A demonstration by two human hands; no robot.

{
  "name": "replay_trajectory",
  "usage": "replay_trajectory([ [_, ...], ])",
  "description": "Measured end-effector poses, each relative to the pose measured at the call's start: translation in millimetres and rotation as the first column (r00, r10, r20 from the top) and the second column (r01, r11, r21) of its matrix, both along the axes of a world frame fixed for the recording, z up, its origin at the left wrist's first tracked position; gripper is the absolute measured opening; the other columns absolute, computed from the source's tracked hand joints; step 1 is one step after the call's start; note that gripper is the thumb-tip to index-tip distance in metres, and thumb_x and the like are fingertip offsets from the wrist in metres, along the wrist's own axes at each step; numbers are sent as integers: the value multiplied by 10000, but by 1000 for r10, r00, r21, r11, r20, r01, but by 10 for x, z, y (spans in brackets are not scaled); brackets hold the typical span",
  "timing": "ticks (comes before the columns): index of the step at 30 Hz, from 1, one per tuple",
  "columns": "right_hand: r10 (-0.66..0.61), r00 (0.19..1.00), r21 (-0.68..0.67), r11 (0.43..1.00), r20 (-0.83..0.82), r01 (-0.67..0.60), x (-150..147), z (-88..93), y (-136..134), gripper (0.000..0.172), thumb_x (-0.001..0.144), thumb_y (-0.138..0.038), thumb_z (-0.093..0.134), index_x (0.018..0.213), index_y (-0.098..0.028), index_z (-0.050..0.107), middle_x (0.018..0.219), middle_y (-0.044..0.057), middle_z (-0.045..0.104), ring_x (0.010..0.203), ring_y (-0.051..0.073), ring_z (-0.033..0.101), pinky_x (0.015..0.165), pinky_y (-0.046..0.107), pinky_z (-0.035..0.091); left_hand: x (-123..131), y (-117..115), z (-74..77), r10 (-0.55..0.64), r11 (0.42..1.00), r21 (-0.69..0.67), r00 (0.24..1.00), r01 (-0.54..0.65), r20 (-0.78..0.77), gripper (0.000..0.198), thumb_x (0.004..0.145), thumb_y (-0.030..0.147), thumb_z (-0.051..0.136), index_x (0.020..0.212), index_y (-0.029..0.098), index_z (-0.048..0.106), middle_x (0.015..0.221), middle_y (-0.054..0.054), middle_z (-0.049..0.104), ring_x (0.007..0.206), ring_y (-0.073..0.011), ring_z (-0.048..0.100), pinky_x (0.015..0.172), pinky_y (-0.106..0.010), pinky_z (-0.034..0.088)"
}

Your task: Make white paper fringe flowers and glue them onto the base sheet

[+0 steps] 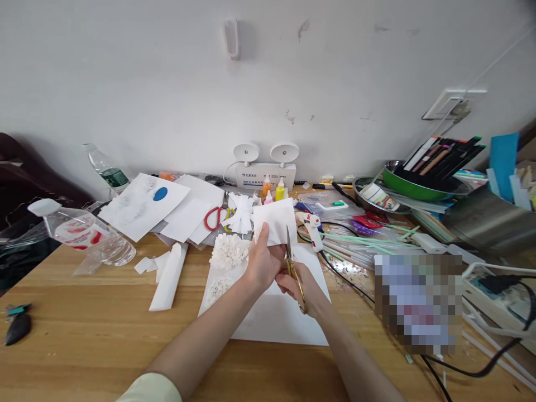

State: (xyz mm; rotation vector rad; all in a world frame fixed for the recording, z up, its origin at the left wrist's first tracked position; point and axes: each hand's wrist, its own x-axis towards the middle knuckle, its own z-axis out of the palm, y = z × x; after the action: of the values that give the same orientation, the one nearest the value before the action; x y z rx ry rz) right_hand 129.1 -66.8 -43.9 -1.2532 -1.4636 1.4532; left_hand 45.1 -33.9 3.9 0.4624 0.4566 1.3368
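My left hand (263,254) grips a small white sheet of paper (276,219), thumb on its face and fingers behind. In my right hand (302,285) is a pair of gold-handled scissors (296,276), blades pointing up at the paper's lower right edge. Whether the blades are cutting into the paper I cannot tell. Under both hands lies a larger white sheet (276,321), with a heap of small white pieces (228,251) on its upper left and a flatter scatter of bits (219,288) below. A fringed white paper piece (240,213) sits just behind the heap.
Red-handled scissors (213,218), a glue gun (310,228) and small paint bottles (280,190) stand or lie behind. Plastic bottles (87,234) and paper sheets are at left. A green pan (422,184) of pens, thin sticks, cables and a power strip (498,290) crowd the right.
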Motion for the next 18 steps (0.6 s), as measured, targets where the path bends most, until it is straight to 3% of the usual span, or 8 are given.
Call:
replay_trajectory([
  [8,-26,999,-53,998,-27,25,-2,-67,-10,255,744,-293,443,523,-169,421,432,-21,444,376,59,325,376,204,202,-22,-26,1,-57,998,10,998,57,-5,443,852,373,371,1250,187,420,1116,-77,604,1065,-220,534,950,-348,365],
  [15,-19,1000,-6,1000,-22,19,-16,-65,-25,450,780,-513,392,477,-181,397,387,-20,401,354,63,296,363,219,188,-37,-47,28,-139,990,-33,990,138,-27,468,838,437,343,1186,160,491,1149,-68,583,1094,-243,509,962,-339,358],
  [18,7,1000,32,999,-1,-7,-7,-65,-27,503,760,-603,365,487,-181,390,400,-17,394,365,63,293,371,226,192,-26,-54,48,-110,993,-52,993,108,-39,457,844,419,341,1185,153,488,1131,-77,593,1093,-240,510,962,-341,357],
])
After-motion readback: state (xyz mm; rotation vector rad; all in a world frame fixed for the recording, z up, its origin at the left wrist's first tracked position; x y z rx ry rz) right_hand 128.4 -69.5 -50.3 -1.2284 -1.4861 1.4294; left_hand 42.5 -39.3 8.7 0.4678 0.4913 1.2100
